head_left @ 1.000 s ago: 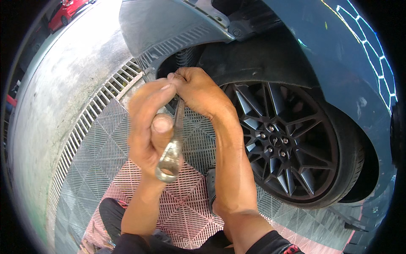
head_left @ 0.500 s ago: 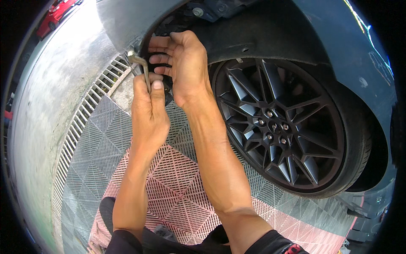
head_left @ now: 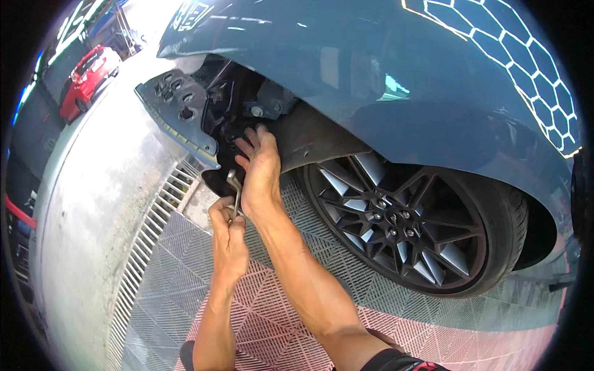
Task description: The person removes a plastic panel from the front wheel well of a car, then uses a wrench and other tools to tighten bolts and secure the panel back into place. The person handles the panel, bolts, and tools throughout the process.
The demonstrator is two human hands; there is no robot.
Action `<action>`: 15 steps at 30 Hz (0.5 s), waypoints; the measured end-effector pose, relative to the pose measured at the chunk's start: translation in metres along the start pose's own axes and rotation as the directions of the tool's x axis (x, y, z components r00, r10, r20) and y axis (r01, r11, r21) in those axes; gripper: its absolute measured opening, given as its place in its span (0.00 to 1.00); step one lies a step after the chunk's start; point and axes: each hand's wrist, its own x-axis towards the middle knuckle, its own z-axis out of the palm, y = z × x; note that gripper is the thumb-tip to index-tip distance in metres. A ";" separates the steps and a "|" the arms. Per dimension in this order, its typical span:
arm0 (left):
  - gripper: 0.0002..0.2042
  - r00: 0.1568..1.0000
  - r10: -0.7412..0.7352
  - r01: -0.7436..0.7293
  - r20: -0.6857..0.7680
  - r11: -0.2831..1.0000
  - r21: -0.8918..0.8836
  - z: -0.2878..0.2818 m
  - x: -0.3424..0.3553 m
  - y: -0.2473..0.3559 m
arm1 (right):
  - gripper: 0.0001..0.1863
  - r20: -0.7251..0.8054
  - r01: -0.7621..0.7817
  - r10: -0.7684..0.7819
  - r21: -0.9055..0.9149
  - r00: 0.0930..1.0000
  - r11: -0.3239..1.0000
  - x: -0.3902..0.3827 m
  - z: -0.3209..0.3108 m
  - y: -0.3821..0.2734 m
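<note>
My left hand (head_left: 230,244) is closed round a metal wrench (head_left: 236,188), whose ring-like end sticks up past the fingers. Beside and above it, my right hand (head_left: 262,173) reaches into the exposed gap at the car's front corner, fingers stretched and apart. Its fingertips are next to dark parts near the black wheel arch liner (head_left: 315,137); whether they touch anything there I cannot tell. A blue-grey bracket panel with holes (head_left: 176,102) juts out left of the gap. Above hangs the blue-grey fender (head_left: 346,74).
A black multi-spoke wheel (head_left: 396,216) stands close on the right of my right forearm. Grey and pink slotted floor tiles (head_left: 278,303) lie below, with a drain grate (head_left: 154,229) and pale concrete (head_left: 93,185) to the left. A red car (head_left: 90,80) is parked far off.
My view has shifted, bringing more of the fender and the bracket panel into sight. The wrench's end now stands close beside my right wrist. My right hand stays in the gap.
</note>
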 end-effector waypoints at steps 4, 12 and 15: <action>0.16 0.998 -0.033 0.045 0.059 0.976 -0.213 0.013 0.024 0.005 | 0.35 0.068 0.009 0.000 -0.136 0.998 0.991 0.009 -0.015 -0.001; 0.20 0.991 0.136 -0.133 -0.018 0.920 -0.370 0.048 0.067 -0.008 | 0.21 0.055 0.193 -0.186 -0.389 0.981 0.901 0.006 -0.020 0.017; 0.20 0.983 0.182 -0.183 -0.026 0.955 -0.232 0.049 0.074 -0.015 | 0.22 0.059 0.251 -0.250 -0.426 0.966 0.869 0.005 -0.016 0.013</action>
